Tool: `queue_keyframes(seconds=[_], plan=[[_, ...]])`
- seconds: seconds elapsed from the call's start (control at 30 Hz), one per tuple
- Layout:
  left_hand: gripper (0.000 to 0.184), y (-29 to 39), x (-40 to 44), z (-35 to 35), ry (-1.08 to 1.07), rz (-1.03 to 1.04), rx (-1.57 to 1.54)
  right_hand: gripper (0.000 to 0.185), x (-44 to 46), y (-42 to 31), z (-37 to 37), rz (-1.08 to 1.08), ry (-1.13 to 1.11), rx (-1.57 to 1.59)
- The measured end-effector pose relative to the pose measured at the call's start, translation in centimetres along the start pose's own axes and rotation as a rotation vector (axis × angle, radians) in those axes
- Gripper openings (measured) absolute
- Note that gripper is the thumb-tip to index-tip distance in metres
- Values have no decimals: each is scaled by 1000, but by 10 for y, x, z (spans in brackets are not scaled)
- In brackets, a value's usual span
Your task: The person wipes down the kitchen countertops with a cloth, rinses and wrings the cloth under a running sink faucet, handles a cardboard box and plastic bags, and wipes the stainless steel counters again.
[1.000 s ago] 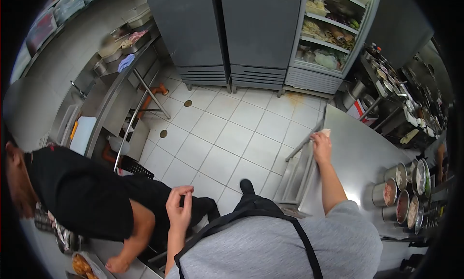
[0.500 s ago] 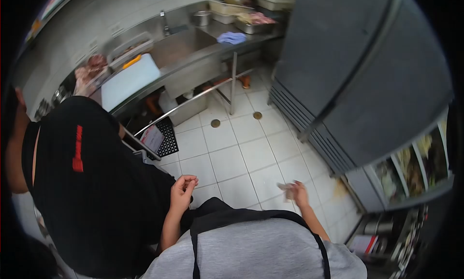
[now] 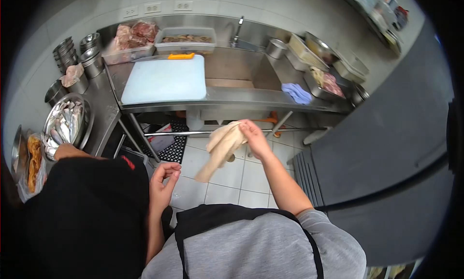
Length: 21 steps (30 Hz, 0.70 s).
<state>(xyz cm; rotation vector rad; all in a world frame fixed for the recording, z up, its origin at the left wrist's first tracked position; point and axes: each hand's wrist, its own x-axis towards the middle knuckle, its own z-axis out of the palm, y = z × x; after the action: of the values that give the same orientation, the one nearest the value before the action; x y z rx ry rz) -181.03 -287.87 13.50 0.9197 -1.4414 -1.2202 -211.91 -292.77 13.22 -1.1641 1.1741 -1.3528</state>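
Note:
My right hand [image 3: 254,140] is closed on the top edge of a beige cloth [image 3: 223,146], which hangs down in front of the sink counter, over the floor. Loosely curled, my left hand [image 3: 164,182] shows a gap between thumb and fingers and holds nothing. It is beside the black-clad back of a co-worker [image 3: 92,206]. A white cutting board [image 3: 164,81] lies on the metal counter beyond my hands, with an orange-handled knife [image 3: 181,56] at its far edge. Right of the board is the sink [image 3: 232,69].
A co-worker's hand reaches to a metal bowl of fish [image 3: 65,122] at left. Tubs of meat [image 3: 130,42] stand behind the board. A blue cloth [image 3: 296,93] lies on the counter's right part. A large grey refrigerator [image 3: 377,134] stands at right.
My view has swung right to left, so the sink counter is now in front. My right hand has risen toward the middle with the cloth. The co-worker now reaches to the fish bowl.

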Motion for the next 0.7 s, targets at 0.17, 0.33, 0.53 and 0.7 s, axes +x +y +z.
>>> queue_keyframes(seconds=[0.17, 0.33, 0.53, 0.7], plan=[[13, -21, 45, 11, -44, -165, 233, 23, 93, -50, -81, -98, 167, 489], [14, -41, 103, 57, 103, -161, 383, 32, 224, -85, -212, -274, 126, 572], [16, -46, 162, 149, -13, -260, 467, 40, 392, -37, -261, 7, 1, 264], [17, -78, 193, 175, -41, -334, 423, 24, 495, 18, -268, 36, 173, 174]])
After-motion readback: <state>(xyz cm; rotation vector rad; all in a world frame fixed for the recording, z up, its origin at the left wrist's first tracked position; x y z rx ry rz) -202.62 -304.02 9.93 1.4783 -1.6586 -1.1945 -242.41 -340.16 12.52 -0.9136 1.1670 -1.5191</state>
